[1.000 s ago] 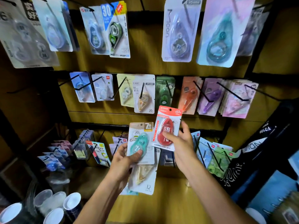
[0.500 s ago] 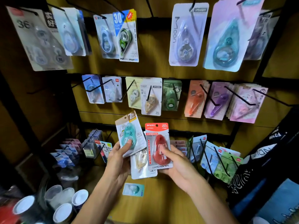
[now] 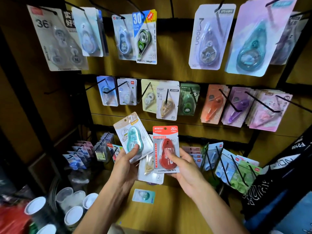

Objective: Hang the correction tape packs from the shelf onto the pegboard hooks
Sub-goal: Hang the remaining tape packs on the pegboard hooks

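Observation:
My left hand [image 3: 125, 164] grips a teal correction tape pack [image 3: 132, 136], tilted left, thumb on its blister. Behind it in the same hand is a beige pack [image 3: 148, 168], mostly hidden. My right hand [image 3: 184, 168] holds a red correction tape pack [image 3: 166, 149] upright, thumb on the red blister. Both hands are in front of the lowest hook row. One small teal pack [image 3: 143, 195] lies flat on the wooden shelf [image 3: 177, 208]. The pegboard [image 3: 173, 71] above carries rows of black hooks with hung packs, among them a beige pack [image 3: 167, 102] in the middle row.
Several white-capped tubes [image 3: 74, 215] stand at lower left. Black hooks [image 3: 226, 102] jut out toward me across the middle row and at lower right [image 3: 236, 168]. A dark printed bag [image 3: 276, 174] hangs at the right. A dark frame post [image 3: 38, 105] runs down the left.
The right hand has lowered the red pack from near the middle hook row to beside the left hand's packs. The teal pack has tilted left. A small teal pack now shows on the shelf.

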Demonstrator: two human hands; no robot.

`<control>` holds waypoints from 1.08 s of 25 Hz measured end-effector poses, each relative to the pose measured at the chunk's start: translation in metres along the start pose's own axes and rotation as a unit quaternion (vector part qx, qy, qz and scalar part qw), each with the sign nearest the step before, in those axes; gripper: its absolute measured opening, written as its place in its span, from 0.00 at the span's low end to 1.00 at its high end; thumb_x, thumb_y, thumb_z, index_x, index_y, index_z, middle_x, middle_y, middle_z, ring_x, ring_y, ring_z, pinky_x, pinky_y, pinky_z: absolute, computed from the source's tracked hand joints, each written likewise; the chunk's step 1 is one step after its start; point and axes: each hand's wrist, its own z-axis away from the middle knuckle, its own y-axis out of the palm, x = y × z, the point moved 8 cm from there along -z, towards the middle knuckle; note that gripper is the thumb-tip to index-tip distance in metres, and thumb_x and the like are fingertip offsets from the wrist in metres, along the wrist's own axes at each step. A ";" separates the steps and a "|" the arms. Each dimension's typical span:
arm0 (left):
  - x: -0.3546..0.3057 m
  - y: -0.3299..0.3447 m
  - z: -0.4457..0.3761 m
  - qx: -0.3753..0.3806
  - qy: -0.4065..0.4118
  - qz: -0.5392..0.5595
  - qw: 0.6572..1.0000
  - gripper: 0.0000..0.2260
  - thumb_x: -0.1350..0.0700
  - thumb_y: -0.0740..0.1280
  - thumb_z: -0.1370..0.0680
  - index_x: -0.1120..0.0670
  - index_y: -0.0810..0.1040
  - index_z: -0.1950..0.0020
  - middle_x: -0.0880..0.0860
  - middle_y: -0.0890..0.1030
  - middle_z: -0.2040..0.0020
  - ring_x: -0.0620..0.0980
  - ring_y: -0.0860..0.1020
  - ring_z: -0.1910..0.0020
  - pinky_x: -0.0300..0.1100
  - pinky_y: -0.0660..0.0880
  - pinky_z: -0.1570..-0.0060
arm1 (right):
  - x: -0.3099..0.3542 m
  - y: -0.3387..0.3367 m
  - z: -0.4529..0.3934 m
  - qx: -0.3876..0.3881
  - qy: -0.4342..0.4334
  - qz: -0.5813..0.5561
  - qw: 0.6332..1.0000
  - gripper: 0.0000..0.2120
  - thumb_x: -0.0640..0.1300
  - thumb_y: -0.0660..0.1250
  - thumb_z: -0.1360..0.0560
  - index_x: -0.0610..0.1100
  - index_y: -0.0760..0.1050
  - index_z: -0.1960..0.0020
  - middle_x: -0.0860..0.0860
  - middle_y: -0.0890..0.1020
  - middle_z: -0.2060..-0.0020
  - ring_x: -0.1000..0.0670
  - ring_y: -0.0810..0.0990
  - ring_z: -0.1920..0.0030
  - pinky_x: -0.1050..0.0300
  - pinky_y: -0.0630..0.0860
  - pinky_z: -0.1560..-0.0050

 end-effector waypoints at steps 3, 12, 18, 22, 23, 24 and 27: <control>0.002 -0.004 0.002 0.006 0.001 -0.030 1.000 0.16 0.58 0.67 0.24 0.56 0.76 0.37 0.58 0.84 0.45 0.56 0.84 0.53 0.51 0.82 0.61 | 0.005 -0.002 -0.005 -0.023 -0.020 -0.027 0.999 0.12 0.43 0.68 0.23 0.46 0.78 0.40 0.47 0.86 0.48 0.46 0.85 0.47 0.48 0.80 0.51; -0.010 -0.024 0.002 -0.003 0.036 -0.046 0.998 0.16 0.59 0.66 0.23 0.56 0.75 0.35 0.59 0.83 0.41 0.59 0.83 0.49 0.55 0.82 0.54 | 0.007 0.013 -0.015 -0.009 -0.051 0.036 0.998 0.13 0.47 0.68 0.23 0.48 0.77 0.39 0.50 0.86 0.48 0.48 0.85 0.49 0.50 0.81 0.53; -0.049 -0.082 0.003 -0.126 0.095 -0.025 0.987 0.16 0.61 0.67 0.22 0.56 0.75 0.34 0.57 0.83 0.43 0.57 0.84 0.51 0.50 0.83 0.60 | 0.007 0.064 -0.030 -0.017 -0.151 0.201 0.968 0.12 0.50 0.69 0.23 0.50 0.74 0.42 0.51 0.84 0.49 0.52 0.86 0.57 0.55 0.79 0.75; -0.087 -0.125 0.000 -0.195 0.136 -0.037 0.971 0.15 0.61 0.67 0.22 0.56 0.75 0.35 0.59 0.83 0.43 0.62 0.81 0.48 0.48 0.82 0.69 | -0.005 0.130 -0.055 0.079 -0.153 0.254 0.952 0.07 0.38 0.69 0.25 0.45 0.76 0.48 0.51 0.84 0.55 0.51 0.85 0.58 0.55 0.82 0.68; -0.094 -0.140 -0.002 -0.210 0.142 -0.046 0.966 0.15 0.60 0.67 0.22 0.55 0.75 0.35 0.59 0.82 0.43 0.64 0.81 0.47 0.45 0.79 0.74 | -0.008 0.150 -0.060 0.106 -0.150 0.256 0.949 0.08 0.36 0.68 0.25 0.44 0.76 0.47 0.52 0.84 0.56 0.53 0.84 0.58 0.57 0.81 0.67; -0.101 -0.153 -0.003 -0.224 0.146 -0.061 0.962 0.15 0.58 0.67 0.22 0.55 0.74 0.36 0.60 0.82 0.42 0.67 0.80 0.47 0.46 0.78 0.74 | -0.011 0.170 -0.065 0.131 -0.150 0.258 0.945 0.09 0.36 0.67 0.26 0.44 0.76 0.47 0.53 0.84 0.56 0.54 0.84 0.57 0.56 0.82 0.65; -0.126 -0.188 -0.002 -0.247 0.160 -0.105 0.950 0.14 0.55 0.69 0.23 0.53 0.74 0.38 0.61 0.83 0.45 0.72 0.81 0.53 0.75 0.74 0.62 | -0.018 0.234 -0.085 0.184 -0.164 0.259 0.934 0.09 0.38 0.69 0.26 0.44 0.76 0.46 0.49 0.84 0.54 0.45 0.85 0.56 0.42 0.84 0.60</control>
